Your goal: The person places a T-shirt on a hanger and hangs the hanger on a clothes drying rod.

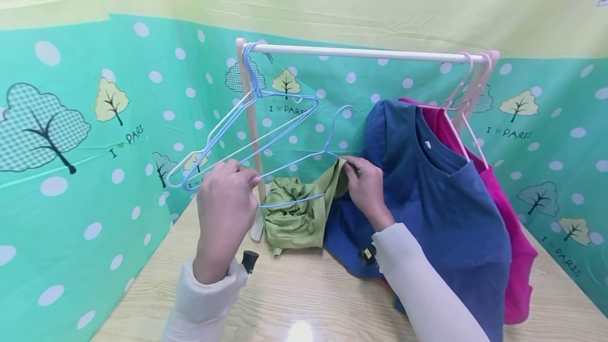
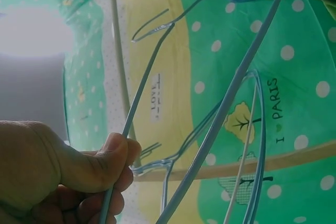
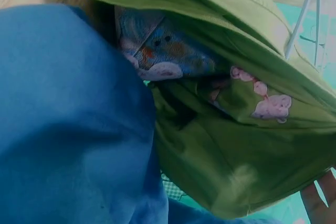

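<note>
My left hand (image 1: 225, 210) grips the left end of a thin light-blue clothes hanger (image 1: 326, 149), its hook pointing up. In the left wrist view, the thumb and curled fingers close round the hanger's wire (image 2: 144, 85). At the hanger's right shoulder my right hand (image 1: 368, 186) pinches the edge of a green shirt (image 1: 296, 228), which covers that end of the hanger. The rest of the shirt hangs bunched beneath, near the tabletop. Up close in the right wrist view, the green cloth (image 3: 247, 156) gapes open, showing a printed picture inside; fingertips show at its edge.
A rack with a white rail (image 1: 361, 53) stands behind. Blue and white hangers (image 1: 252, 100) hang at its left end. On the right, a dark blue shirt (image 1: 427, 215) and a magenta garment (image 1: 520, 268) hang from pink hangers (image 1: 467, 86), close beside my right arm. Below is a wooden table (image 1: 285, 289).
</note>
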Available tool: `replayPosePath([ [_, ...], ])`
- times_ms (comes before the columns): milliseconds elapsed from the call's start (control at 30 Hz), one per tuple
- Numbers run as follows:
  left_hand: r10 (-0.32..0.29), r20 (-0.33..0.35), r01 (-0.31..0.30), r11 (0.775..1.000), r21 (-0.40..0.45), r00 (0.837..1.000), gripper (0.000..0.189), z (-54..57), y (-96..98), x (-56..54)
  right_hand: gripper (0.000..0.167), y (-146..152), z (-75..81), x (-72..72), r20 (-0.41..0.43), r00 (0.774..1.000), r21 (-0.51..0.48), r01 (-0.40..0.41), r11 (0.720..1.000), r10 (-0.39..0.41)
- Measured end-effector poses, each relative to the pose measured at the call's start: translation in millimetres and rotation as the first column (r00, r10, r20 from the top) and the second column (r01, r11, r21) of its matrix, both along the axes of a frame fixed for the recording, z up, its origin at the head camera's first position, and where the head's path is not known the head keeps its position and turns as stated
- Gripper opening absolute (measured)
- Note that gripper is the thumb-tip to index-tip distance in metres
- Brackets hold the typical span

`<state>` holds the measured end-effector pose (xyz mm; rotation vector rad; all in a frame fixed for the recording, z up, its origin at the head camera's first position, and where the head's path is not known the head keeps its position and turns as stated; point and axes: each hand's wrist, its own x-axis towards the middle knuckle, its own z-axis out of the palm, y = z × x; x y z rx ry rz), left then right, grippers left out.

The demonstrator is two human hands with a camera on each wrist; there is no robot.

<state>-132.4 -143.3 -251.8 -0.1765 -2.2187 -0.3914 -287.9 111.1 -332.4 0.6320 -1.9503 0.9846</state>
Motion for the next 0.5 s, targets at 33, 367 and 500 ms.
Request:
replayPosePath([
  [33, 0.002, 0.0, -0.002, 1.0, 0.002, 1.0, 0.004, -0.4, 0.6, -0.3, 0.013, -0.7, 0.5, 0.7, -0.007, 1.0, -0.005, -0.001, 1.0, 0.001],
  [367, -0.001, -0.042, 0.001, 1.0, 0.001, 0.999, 0.004, -3.0, 5.4, -2.1, 0.014, -16.8, 20.5, 16.0, -0.049, 0.998, -0.048, -0.033, 0.998, 0.031],
  [500, -0.001, -0.066, 0.001, 1.0, -0.005, 0.998, 0.004, -3.1, 7.1, -2.3, 0.013, -23.4, 29.7, 23.0, -0.087, 0.995, -0.045, -0.048, 0.998, 0.044],
])
